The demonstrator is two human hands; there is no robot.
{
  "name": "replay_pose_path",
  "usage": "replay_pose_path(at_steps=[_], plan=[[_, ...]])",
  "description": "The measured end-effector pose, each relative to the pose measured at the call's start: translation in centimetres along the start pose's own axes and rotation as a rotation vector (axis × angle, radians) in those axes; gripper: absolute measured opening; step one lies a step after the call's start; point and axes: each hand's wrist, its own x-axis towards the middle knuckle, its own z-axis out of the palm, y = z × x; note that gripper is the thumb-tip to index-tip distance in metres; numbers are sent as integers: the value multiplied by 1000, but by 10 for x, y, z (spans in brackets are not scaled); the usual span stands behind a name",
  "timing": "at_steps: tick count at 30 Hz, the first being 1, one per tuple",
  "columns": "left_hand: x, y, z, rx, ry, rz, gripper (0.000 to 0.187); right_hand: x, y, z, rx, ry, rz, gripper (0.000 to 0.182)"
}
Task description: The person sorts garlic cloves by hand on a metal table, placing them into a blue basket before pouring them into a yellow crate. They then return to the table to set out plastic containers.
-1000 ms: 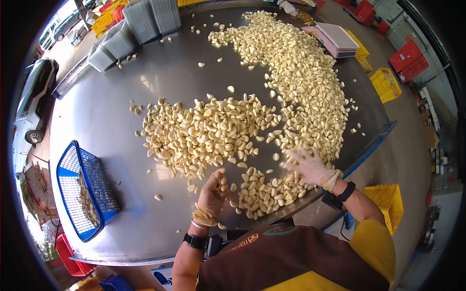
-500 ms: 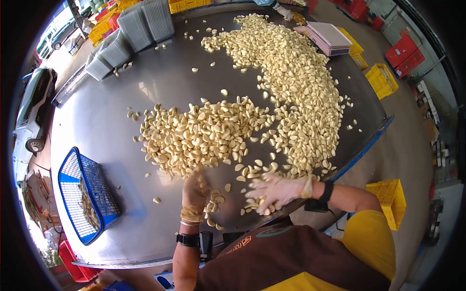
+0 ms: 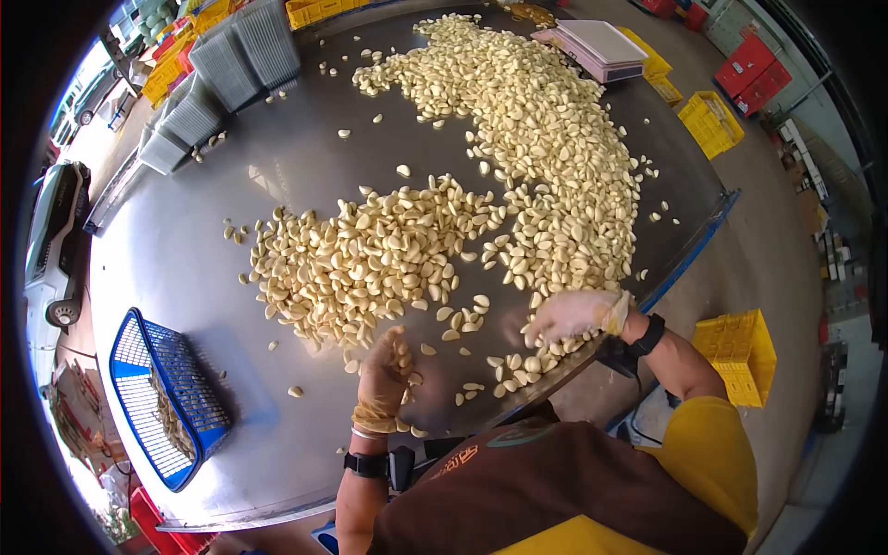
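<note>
Loosely, the left hand (image 3: pixel 381 375) curls its grip round cloves (image 3: pixel 403 359); the right hand (image 3: pixel 575 316) extends open.

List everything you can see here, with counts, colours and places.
Table: one, grey metal, centre.
Pieces like peeled cloves: too many to count, cream, heaped and scattered on it.
Basket: one, blue, table's left.
Scale: one, pink and white, far right.
Trays: several stacks, grey, far left.
Crates: several, yellow or red, around the table.
Vehicles: at least two, left background.
Wristbands: two, black.
Left hand: one, pale-gloved, near centre.
Right hand: one, pale-gloved, blurred, near right.
</note>
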Motion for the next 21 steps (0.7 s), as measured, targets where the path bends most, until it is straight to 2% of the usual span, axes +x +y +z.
replay_pose_path(at_steps=[1,2,4,5,6,7,8,9,10,11,12,13,15,17,18,19,21], plan=[[2,1,-1,25,-16,31,22,1,1,11,23,-210,-49,25],[1,1,-2,29,-1,36,22,0,16,14,23,-210,-46,25],[-9,3,16,8,-14,35,23,-15,41,10,339,-180,226,25],[-11,2,22,-4,-25,32,25,-28,45,-7,188,-4,371,25],[-12,0,24,-2,-30,23,25,-35,47,-20,116,172,342,26],[-12,-3,25,-1,-8,-1,25,-31,75,-28,133,235,355,25],[-12,-4,27,6,12,-26,24,-27,103,-35,35,397,216,24],[-10,-6,26,22,3,-40,24,-22,115,-48,199,561,246,21],[-7,-9,21,60,-28,-42,23,-11,140,-60,279,648,169,20],[-4,-11,16,96,-58,-40,23,-10,146,-74,82,796,93,20],[-3,-12,13,111,-62,-42,23,-6,162,-83,156,925,1,21],[-1,-11,10,109,-70,-47,23,-8,167,-93,379,926,-61,22],[-3,-6,6,111,-81,-50,23,-17,168,-102,293,975,246,23],[-4,0,4,55,-62,-13,23,-33,83,-85,-68,975,262,28],[8,-3,-19,21,-67,30,24,-22,66,-65,33,883,93,33],[8,-5,-18,21,-78,37,24,2,75,-38,-45,781,-119,48],[9,-5,-12,-36,-61,23,21,6,10,2,-732,567,-143,68]])
